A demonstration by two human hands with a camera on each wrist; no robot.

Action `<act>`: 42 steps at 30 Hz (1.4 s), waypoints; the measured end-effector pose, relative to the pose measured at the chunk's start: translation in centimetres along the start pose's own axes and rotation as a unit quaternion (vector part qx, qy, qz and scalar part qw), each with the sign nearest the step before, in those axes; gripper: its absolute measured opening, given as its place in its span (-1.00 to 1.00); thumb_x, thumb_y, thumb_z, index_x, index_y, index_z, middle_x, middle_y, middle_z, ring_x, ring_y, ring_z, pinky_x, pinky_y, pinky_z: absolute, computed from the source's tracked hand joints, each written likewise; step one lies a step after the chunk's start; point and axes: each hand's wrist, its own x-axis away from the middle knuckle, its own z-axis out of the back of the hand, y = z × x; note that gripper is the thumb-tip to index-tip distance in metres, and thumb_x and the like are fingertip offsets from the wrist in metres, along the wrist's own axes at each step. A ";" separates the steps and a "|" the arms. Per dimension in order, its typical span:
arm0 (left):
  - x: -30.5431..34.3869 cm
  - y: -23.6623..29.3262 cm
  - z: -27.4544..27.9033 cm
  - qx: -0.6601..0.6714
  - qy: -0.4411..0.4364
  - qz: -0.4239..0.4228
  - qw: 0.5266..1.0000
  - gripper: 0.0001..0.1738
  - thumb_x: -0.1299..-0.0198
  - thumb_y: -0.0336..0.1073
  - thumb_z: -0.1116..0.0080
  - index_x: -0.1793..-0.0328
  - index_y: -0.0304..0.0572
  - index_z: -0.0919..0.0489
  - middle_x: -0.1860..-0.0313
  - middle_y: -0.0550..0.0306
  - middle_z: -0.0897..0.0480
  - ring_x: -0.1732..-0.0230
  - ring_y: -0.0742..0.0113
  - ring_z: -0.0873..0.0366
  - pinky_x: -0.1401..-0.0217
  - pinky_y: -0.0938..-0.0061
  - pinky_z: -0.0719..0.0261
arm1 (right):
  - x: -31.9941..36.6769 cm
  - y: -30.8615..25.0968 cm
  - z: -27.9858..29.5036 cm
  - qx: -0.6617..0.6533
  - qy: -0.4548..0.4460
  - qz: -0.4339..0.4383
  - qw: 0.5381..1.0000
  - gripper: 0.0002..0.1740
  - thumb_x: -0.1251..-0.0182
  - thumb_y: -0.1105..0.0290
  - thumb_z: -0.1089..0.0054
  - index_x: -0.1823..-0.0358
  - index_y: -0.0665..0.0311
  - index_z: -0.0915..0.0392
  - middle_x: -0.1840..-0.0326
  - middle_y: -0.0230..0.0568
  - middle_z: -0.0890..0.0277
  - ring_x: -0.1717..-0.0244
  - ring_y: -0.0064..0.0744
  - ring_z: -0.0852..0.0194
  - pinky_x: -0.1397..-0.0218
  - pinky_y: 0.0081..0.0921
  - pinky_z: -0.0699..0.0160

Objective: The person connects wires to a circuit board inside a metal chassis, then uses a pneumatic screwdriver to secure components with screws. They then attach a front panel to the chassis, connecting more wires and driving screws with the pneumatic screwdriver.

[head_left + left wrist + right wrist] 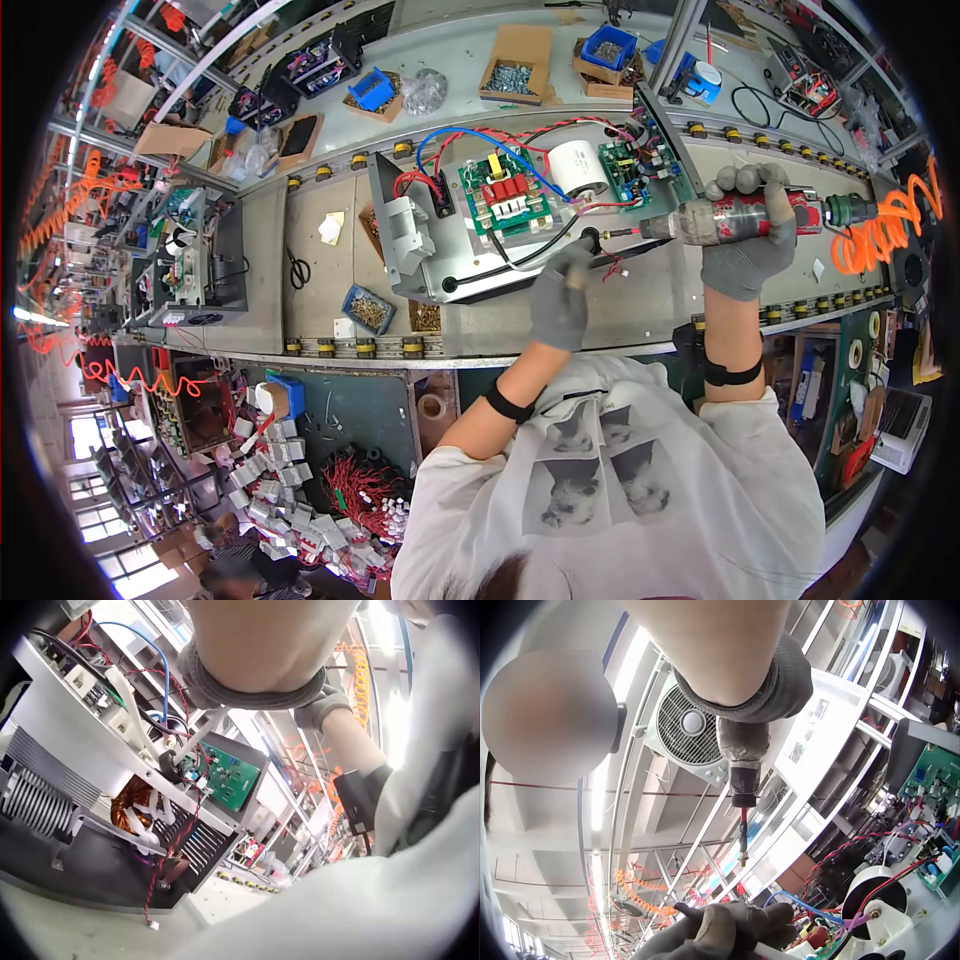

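The gloved right hand (748, 225) grips a red and grey power screwdriver (735, 218), its bit pointing left over the open device chassis (480, 280). In the right wrist view a small brass-coloured piece (743, 859) sits at the bit's tip. The gloved left hand (562, 300) is at the chassis's front edge, fingers near a black grommet (590, 238) with cables; whether it pinches anything is unclear. Inside the chassis are a green circuit board (505, 192) and a white cylindrical capacitor (577, 168). A twisted red-black wire (171, 851) hangs down the chassis side in the left wrist view.
Scissors (298, 270), a blue bin of small parts (368, 309) and a white-yellow scrap (331, 228) lie left of the chassis. An orange coiled hose (868, 240) runs from the screwdriver to the right. Another chassis (200, 265) stands far left. Boxes of screws (512, 77) are behind.
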 end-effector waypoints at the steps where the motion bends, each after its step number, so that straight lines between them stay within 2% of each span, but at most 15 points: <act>1: -0.8 -0.5 -0.1 0.001 0.000 -0.001 1.000 -0.76 -0.19 -0.31 -0.08 0.06 -0.27 -0.51 0.10 -0.10 -0.63 0.08 0.08 -0.59 0.11 0.35 -0.52 | -0.1 0.1 0.2 0.009 0.014 0.013 1.000 -0.83 -0.23 0.35 -0.06 0.22 0.28 -0.43 0.43 -0.21 -0.44 0.36 -0.27 -0.46 0.29 -0.33 -0.48; 3: -3.4 -1.9 0.3 0.252 0.116 0.273 0.921 -0.74 -0.34 -0.25 0.10 0.08 -0.30 -0.49 0.24 -0.04 -0.66 0.21 0.30 -0.62 0.21 0.49 -0.54 | 0.0 0.2 0.4 0.014 0.014 0.016 1.000 -0.83 -0.23 0.37 -0.06 0.22 0.29 -0.44 0.44 -0.20 -0.45 0.37 -0.27 -0.47 0.29 -0.32 -0.48; 5: -4.4 -5.4 1.4 0.223 0.056 0.315 0.921 -0.72 -0.36 -0.23 0.14 0.08 -0.31 -0.48 0.24 -0.05 -0.66 0.23 0.35 -0.61 0.22 0.50 -0.53 | 0.1 0.5 0.5 0.018 0.013 0.016 1.000 -0.84 -0.22 0.38 -0.06 0.23 0.30 -0.44 0.44 -0.19 -0.45 0.38 -0.27 -0.47 0.30 -0.32 -0.49; 9: -6.1 -2.9 2.9 0.103 -0.112 0.440 0.885 -0.69 -0.35 -0.22 0.14 0.05 -0.31 -0.49 0.25 -0.04 -0.66 0.29 0.33 -0.59 0.24 0.46 -0.49 | 0.1 1.8 0.6 0.035 -0.008 0.017 0.999 -0.85 -0.20 0.42 -0.06 0.22 0.31 -0.44 0.42 -0.19 -0.47 0.38 -0.28 -0.50 0.30 -0.32 -0.51; 10: -4.6 -9.6 2.4 0.030 -0.162 0.381 0.910 -0.68 -0.35 -0.16 0.15 0.06 -0.27 -0.49 0.37 0.01 -0.66 0.39 0.28 -0.63 0.33 0.49 -0.59 | 0.0 2.3 0.7 0.041 -0.011 0.009 0.999 -0.85 -0.19 0.44 -0.06 0.22 0.31 -0.43 0.41 -0.19 -0.47 0.38 -0.29 -0.51 0.30 -0.34 -0.52; 11: -5.2 -8.9 2.4 0.029 -0.160 0.381 0.910 -0.68 -0.35 -0.16 0.15 0.06 -0.27 -0.49 0.37 0.01 -0.66 0.39 0.28 -0.63 0.33 0.49 -0.59 | -0.1 3.0 0.7 0.040 -0.012 0.008 0.999 -0.85 -0.19 0.44 -0.06 0.22 0.31 -0.43 0.41 -0.19 -0.47 0.38 -0.29 -0.51 0.30 -0.34 -0.52; 13: -6.5 -5.4 2.4 -0.084 -0.284 0.410 0.863 -0.67 -0.34 -0.16 0.16 0.10 -0.24 -0.54 0.36 0.07 -0.66 0.40 0.34 -0.59 0.34 0.47 -0.53 | -0.2 4.4 0.3 0.047 -0.009 -0.017 0.999 -0.84 -0.18 0.45 -0.07 0.22 0.32 -0.43 0.42 -0.18 -0.48 0.38 -0.31 -0.52 0.30 -0.37 -0.53; 14: -6.8 -4.6 2.3 -0.057 -0.270 0.450 0.849 -0.59 -0.28 -0.11 0.13 0.13 -0.30 -0.60 0.29 -0.06 -0.66 0.22 0.12 -0.59 0.12 0.32 -0.48 | -0.2 4.9 -0.4 0.056 -0.012 -0.029 0.998 -0.85 -0.15 0.48 -0.08 0.24 0.33 -0.43 0.44 -0.17 -0.49 0.40 -0.34 -0.52 0.30 -0.39 -0.53; 17: -7.6 -4.7 2.1 -0.174 -0.299 0.426 0.836 -0.59 -0.29 -0.11 0.16 0.15 -0.28 -0.61 0.34 -0.01 -0.67 0.26 0.15 -0.59 0.16 0.32 -0.48 | -0.4 7.0 -1.5 0.098 -0.040 -0.021 0.994 -0.88 -0.13 0.48 -0.09 0.29 0.34 -0.45 0.45 -0.17 -0.50 0.42 -0.36 -0.52 0.31 -0.40 -0.53; 21: -7.0 -6.5 1.5 -0.111 -0.262 0.438 0.853 -0.58 -0.31 -0.11 0.20 0.23 -0.26 -0.61 0.40 0.04 -0.67 0.36 0.22 -0.59 0.23 0.37 -0.52 | -0.2 9.6 -2.7 0.139 -0.062 -0.014 0.988 -0.88 -0.10 0.49 -0.16 0.34 0.36 -0.47 0.47 -0.17 -0.54 0.47 -0.40 -0.54 0.35 -0.46 -0.56; 23: -6.9 -6.9 1.0 -0.079 -0.246 0.469 0.845 -0.56 -0.31 -0.10 0.23 0.23 -0.27 -0.61 0.42 0.05 -0.68 0.38 0.21 -0.59 0.23 0.38 -0.51 | -0.3 11.0 -2.3 0.146 -0.089 -0.045 0.984 -0.84 -0.12 0.50 -0.12 0.24 0.32 -0.45 0.42 -0.19 -0.53 0.37 -0.37 -0.54 0.26 -0.40 -0.54; 30: -6.2 -9.6 0.2 -0.203 -0.266 0.343 0.878 -0.55 -0.31 -0.11 0.23 0.25 -0.26 -0.62 0.47 0.04 -0.67 0.43 0.23 -0.61 0.28 0.39 -0.51 | -0.1 13.9 -2.3 0.184 -0.112 -0.012 0.976 -0.82 -0.07 0.57 -0.15 0.25 0.35 -0.45 0.44 -0.15 -0.53 0.45 -0.40 -0.52 0.34 -0.46 -0.55; 33: -6.0 -10.3 -0.2 -0.188 -0.231 0.386 0.873 -0.56 -0.31 -0.12 0.23 0.25 -0.27 -0.62 0.45 0.03 -0.67 0.43 0.22 -0.61 0.31 0.37 -0.52 | 0.0 13.6 -2.5 0.178 -0.132 -0.056 0.973 -0.82 -0.08 0.58 -0.14 0.25 0.33 -0.45 0.44 -0.16 -0.52 0.44 -0.40 -0.52 0.33 -0.45 -0.55; 40: -6.0 -10.0 -0.3 -0.186 -0.248 0.345 0.886 -0.56 -0.34 -0.11 0.23 0.25 -0.26 -0.61 0.49 0.07 -0.63 0.46 0.27 -0.58 0.41 0.40 -0.52 | 0.4 14.1 -1.9 0.172 -0.186 -0.046 0.966 -0.87 -0.10 0.56 -0.12 0.29 0.28 -0.44 0.42 -0.20 -0.51 0.35 -0.39 -0.51 0.25 -0.43 -0.53; 42: -5.9 -10.1 -0.9 -0.040 -0.130 0.462 0.876 -0.57 -0.35 -0.11 0.23 0.25 -0.25 -0.59 0.53 0.12 -0.59 0.50 0.31 -0.55 0.45 0.43 -0.51 | 0.2 14.1 -1.8 0.168 -0.185 -0.049 0.967 -0.87 -0.10 0.56 -0.13 0.29 0.28 -0.44 0.41 -0.20 -0.51 0.34 -0.39 -0.51 0.24 -0.42 -0.53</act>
